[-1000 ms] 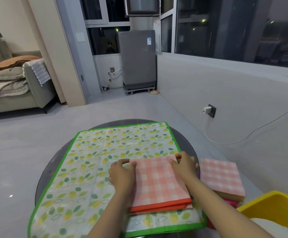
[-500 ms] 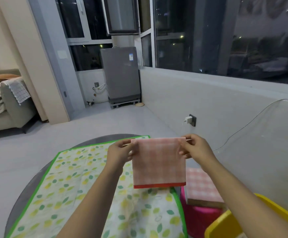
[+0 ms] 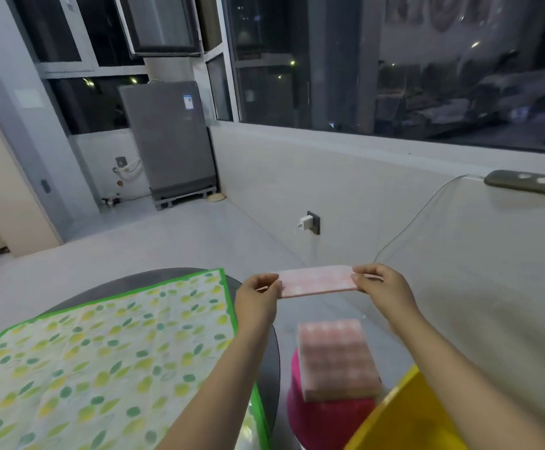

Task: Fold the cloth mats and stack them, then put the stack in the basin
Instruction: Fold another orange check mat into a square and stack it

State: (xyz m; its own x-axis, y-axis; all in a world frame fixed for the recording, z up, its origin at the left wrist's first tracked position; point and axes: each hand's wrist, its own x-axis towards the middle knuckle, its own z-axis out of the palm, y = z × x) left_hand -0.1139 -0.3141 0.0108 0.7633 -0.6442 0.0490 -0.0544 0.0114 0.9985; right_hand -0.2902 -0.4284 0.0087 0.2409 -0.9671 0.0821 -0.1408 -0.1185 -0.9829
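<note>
Both hands pinch a folded pink mat [image 3: 317,281] at centre frame, left hand [image 3: 258,295] and right hand [image 3: 382,289] on opposite ends, above the stack [image 3: 336,355] on the pink stool [image 3: 324,417], lower right. Best lowered flat, edges squared. Yellow basin [image 3: 404,423] sits just beside; leaf-print mat [image 3: 102,352] covers the counter [image 3: 269,358], lower left.

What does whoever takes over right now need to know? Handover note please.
Left hand and right hand: each has a pinch grip on one end of the folded pink checked cloth mat, held level in the air.
Below it, a stack of folded pink checked mats sits on a magenta stool.
Done: this mat folded.
Left: add it to the stack, then move the stack into the yellow plastic basin.
</note>
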